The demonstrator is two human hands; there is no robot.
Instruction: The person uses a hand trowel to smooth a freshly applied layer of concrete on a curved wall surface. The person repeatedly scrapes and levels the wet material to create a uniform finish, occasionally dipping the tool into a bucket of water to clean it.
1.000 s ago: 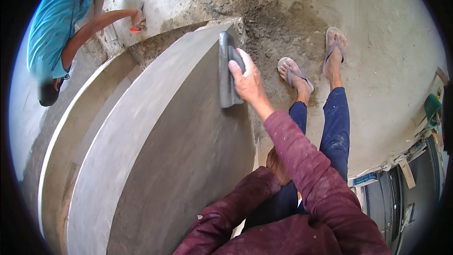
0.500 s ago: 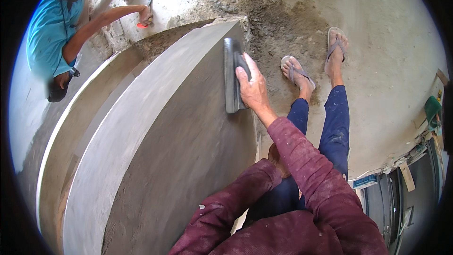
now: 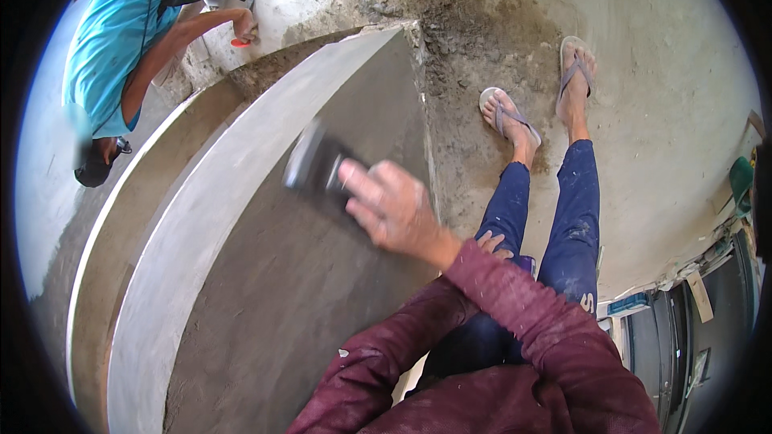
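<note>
A plastering float [image 3: 322,162], smeared by motion, lies against the dark grey plastered face [image 3: 265,297] of a curved wall. My right hand [image 3: 394,213] is closed round its handle, just in from the lighter top edge band [image 3: 181,249]. My left hand [image 3: 494,245] rests on my blue-trousered leg, its fingers stretched out and flat. Most of that hand and its wrist are hidden behind my right forearm, which crosses over it in a maroon sleeve.
A second curved wall [image 3: 100,249] runs along the left. Beyond it, at the upper left, a person in a blue shirt [image 3: 108,40] holds a red-handled tool [image 3: 241,42]. Rough mortar debris [image 3: 458,56] covers the floor by my sandalled feet. A green object [image 3: 740,185] stands far right.
My right hand has moved the float left and toward me across the plaster and turned it. My left hand's fingers have come into view on my leg. The other person has shifted slightly.
</note>
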